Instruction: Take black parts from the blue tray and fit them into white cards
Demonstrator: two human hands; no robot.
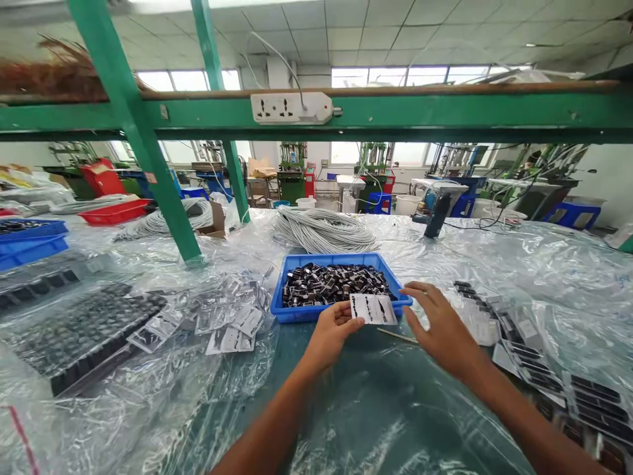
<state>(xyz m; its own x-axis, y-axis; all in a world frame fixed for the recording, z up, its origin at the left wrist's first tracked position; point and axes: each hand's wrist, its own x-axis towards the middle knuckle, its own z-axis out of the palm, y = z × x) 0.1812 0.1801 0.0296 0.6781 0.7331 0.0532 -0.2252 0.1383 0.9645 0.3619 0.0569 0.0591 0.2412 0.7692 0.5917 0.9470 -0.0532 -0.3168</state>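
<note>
A small white printed packet [374, 309] is held at its left edge between the thumb and fingers of my left hand [332, 332], in front of the blue tray. My right hand [438, 326] is just right of the packet, fingers apart, with nothing in it, near the tray's right front corner. The blue tray [306, 315] holds a heap of small dark, shiny parts [336, 284]. A thin strip [397, 336] lies on the table between my hands.
Printed packets [235, 330] lie left of the tray, beside a block of dark pieces [93, 330]. Rows of dark parts [537, 366] lie at right. Behind the tray sits coiled grey cable [324, 227]. A green post [168, 198] rises at left; a power strip [291, 109] hangs on the crossbeam.
</note>
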